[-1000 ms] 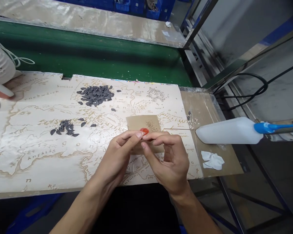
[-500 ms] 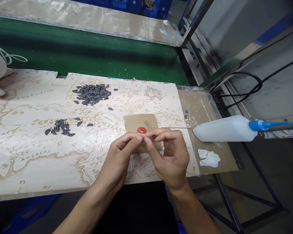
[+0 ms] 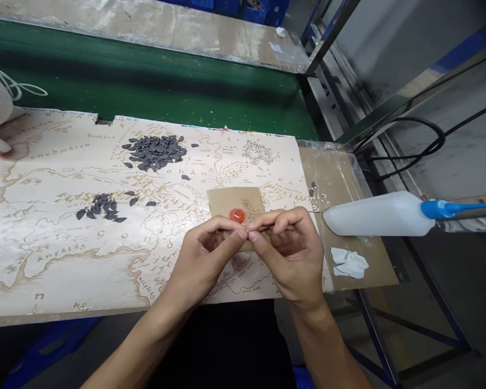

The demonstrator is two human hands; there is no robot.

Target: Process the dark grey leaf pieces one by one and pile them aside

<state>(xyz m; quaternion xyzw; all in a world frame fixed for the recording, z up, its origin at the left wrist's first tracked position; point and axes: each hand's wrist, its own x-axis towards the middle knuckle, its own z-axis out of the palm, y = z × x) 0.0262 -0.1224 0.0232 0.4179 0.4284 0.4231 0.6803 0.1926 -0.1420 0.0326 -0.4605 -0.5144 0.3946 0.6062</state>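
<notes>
My left hand (image 3: 210, 254) and my right hand (image 3: 294, 251) meet in front of me, thumb and forefinger of each pinched together, tips touching. A tiny pale thing shows between the fingertips, too small to name. Just beyond them, a small round red dish or blob (image 3: 236, 215) with a glossy surface lies on a square of brown cardboard (image 3: 218, 200). Brown specks (image 3: 251, 208) are scattered on the cardboard's right part. Beneath everything spreads a paper sheet printed with a map (image 3: 105, 270).
Dark, flat, pointed pieces lie in a large pile (image 3: 156, 152) and a smaller one (image 3: 103, 207). Tiny pale pieces (image 3: 258, 153) are strewn at the back right. A white bottle with a blue nozzle (image 3: 380, 214) lies at the right, by a crumpled white cloth (image 3: 349, 263). A green belt (image 3: 166, 86) runs behind.
Both hands have shifted slightly right and a little toward me, still pinched together at the fingertips. The camera view has moved a little; the other things appear unmoved.
</notes>
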